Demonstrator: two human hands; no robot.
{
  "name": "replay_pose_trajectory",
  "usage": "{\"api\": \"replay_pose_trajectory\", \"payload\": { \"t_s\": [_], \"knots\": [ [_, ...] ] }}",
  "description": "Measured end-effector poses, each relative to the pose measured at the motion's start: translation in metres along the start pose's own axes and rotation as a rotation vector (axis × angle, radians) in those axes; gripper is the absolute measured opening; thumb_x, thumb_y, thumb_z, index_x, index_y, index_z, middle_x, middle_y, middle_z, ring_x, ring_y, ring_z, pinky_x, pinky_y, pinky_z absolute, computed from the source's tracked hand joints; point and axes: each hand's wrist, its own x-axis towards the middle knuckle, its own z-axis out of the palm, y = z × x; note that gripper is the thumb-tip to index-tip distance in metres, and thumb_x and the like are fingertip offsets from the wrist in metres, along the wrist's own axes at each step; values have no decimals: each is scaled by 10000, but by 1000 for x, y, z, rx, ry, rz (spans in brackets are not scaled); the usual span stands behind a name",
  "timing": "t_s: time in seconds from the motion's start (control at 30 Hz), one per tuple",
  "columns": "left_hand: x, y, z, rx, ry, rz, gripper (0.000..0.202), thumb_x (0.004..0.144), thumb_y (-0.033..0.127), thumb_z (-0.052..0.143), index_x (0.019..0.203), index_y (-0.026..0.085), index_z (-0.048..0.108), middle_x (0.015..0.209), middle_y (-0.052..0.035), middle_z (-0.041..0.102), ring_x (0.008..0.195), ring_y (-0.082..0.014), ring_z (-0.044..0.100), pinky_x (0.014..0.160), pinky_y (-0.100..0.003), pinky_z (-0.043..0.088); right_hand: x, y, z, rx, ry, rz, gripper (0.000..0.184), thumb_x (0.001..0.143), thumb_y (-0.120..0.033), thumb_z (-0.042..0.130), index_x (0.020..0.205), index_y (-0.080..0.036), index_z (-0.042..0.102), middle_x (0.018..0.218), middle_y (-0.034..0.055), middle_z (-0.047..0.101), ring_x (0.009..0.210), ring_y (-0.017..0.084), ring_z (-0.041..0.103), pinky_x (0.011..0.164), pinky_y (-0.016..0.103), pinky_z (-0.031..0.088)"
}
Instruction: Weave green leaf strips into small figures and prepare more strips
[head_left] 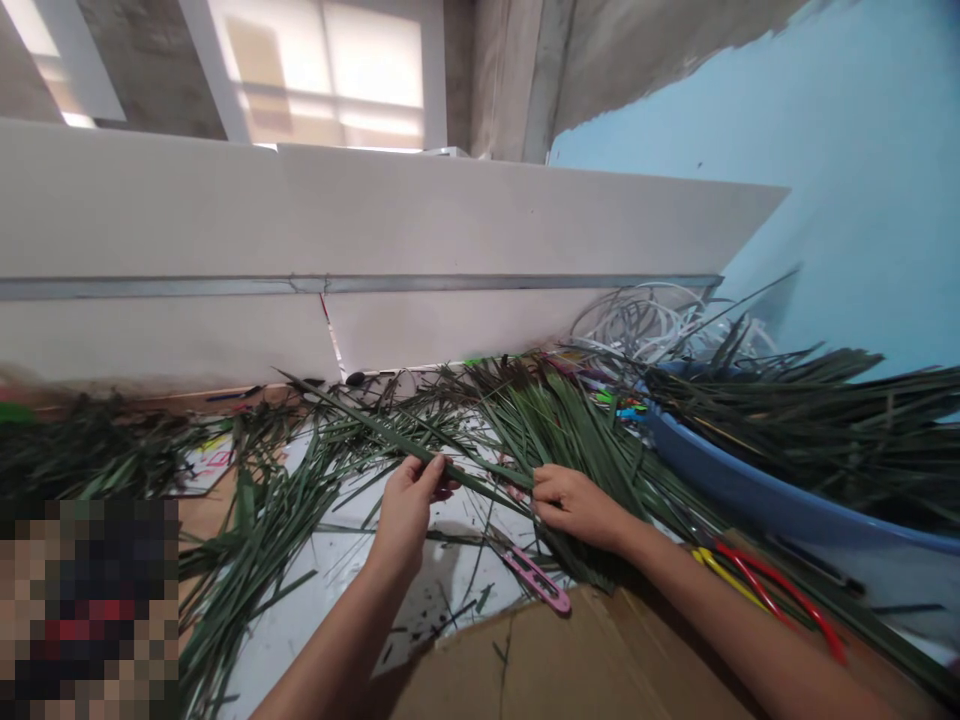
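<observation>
Walls stand behind the work surface: a white partition (375, 215) from 10 to 2 o'clock, a blue wall (847, 170) at 2 o'clock. A blue tub (739, 490) of leaves sits at 3 o'clock, white cables (660, 320) at 1 o'clock, cardboard (555, 665) at 6 o'clock. Green palm leaves (570, 430) spread across the middle. The left hand (409, 510) pinches a long leaf (480, 478) between thumb and fingers; the right hand (574, 508) has its fingers curled shut on leaves. Red and yellow handles (765, 590) lie at 4 o'clock, a pink plastic tool (538, 580) just below the right hand.
</observation>
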Motion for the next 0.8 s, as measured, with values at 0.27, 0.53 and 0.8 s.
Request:
{"api": "replay_pose_trajectory", "payload": {
  "t_s": [0.27,0.53,0.8],
  "knots": [
    [17,17,-24,-84,136,67,433,618,517,805,799,165,631,685,19,659,577,-126,595,611,-269,525,-13,31,-11,-103,31,92,334,819,-133,504,500,-199,434,670,-8,459,709,159,490,687,279,343],
    [27,37,-48,-49,134,68,474,610,527,802,899,179,660,677,22,618,630,-153,586,584,-255,487,-19,19,-20,-149,53,125,137,816,-173,565,714,-201,651,834,31,625,801,191,579,739,296,392],
    [-9,23,-5,175,-189,21,395,760,527,664,867,147,684,597,48,462,548,-129,457,536,-253,379,29,-44,-34,496,352,181,238,860,-394,623,1029,-256,717,989,53,720,756,211,609,647,314,423]
  ]
}}
